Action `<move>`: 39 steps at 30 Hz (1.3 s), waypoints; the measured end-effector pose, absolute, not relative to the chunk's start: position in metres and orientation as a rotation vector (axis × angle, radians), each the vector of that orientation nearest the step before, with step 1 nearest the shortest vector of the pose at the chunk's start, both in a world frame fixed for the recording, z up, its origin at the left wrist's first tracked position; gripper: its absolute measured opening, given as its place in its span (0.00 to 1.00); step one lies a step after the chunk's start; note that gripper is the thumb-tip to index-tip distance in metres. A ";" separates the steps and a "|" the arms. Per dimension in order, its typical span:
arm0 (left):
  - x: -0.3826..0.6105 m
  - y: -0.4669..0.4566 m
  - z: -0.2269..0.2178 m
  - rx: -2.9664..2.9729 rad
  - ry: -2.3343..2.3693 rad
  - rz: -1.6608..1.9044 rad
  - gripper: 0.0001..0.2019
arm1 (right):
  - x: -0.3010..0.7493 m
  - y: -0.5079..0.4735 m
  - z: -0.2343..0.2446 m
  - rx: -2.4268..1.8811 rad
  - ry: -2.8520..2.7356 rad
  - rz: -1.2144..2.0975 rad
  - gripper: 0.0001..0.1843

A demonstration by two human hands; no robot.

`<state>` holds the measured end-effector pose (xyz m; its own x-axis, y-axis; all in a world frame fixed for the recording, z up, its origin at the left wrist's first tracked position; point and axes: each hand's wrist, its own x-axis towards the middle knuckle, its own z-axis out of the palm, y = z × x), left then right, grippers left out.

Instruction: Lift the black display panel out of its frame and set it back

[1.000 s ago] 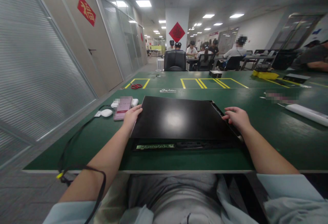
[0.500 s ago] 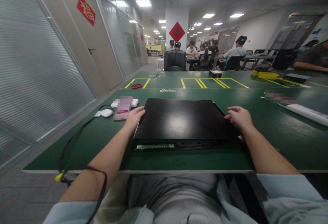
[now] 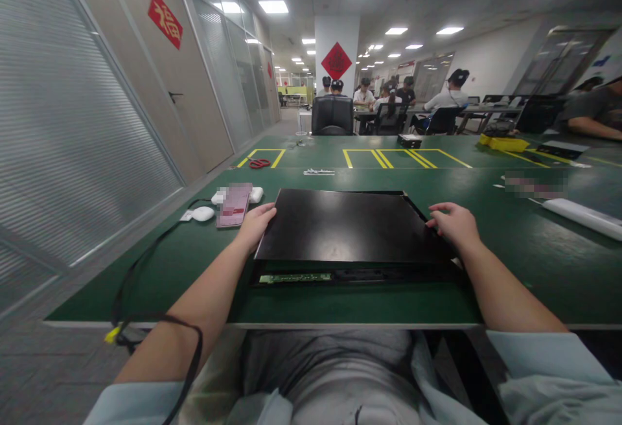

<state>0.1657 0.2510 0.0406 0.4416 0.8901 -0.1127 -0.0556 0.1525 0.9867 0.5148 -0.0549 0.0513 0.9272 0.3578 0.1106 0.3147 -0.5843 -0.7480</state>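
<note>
A black, flat screen panel (image 3: 340,224) lies over a thin dark frame (image 3: 408,276) on the green table, slightly raised at its near side. A strip of green circuit board (image 3: 295,278) shows in the frame along the near edge. At the panel's left edge, my left hand (image 3: 256,223) grips it, thumb on top and fingers partly hidden beneath. My right hand (image 3: 454,223) is closed at the right side, its curled fingertips pinching the panel's edge. Part of the frame's corner shows beyond the panel at the back right.
Left of the panel lie a pink phone (image 3: 234,205), a white round device (image 3: 203,214) and a black cable (image 3: 146,250). Farther back are red scissors (image 3: 259,163) and small white pieces (image 3: 319,172). A white bar (image 3: 583,218) lies right. Several people sit beyond.
The panel's far edge has dipped slightly, and the light reflection on it has slid toward the near edge. Both hands keep nearly the same places.
</note>
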 end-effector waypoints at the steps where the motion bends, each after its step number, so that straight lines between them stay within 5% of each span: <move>1: 0.166 0.251 0.040 1.224 0.875 0.824 0.15 | 0.514 -0.055 0.052 -2.241 -0.474 0.065 0.17; 9: 0.164 0.249 0.041 1.233 0.907 0.826 0.24 | 0.509 -0.055 0.055 -2.284 -0.508 0.039 0.17; 39: 0.163 0.235 0.045 1.242 0.853 0.789 0.19 | 0.505 -0.056 0.059 -2.337 -0.567 0.051 0.15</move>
<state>0.1632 0.2347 0.0452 0.4726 0.8738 -0.1142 -0.0466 0.1541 0.9870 0.5052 -0.0557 0.0594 0.9025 0.4129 0.1225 0.3844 -0.6440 -0.6614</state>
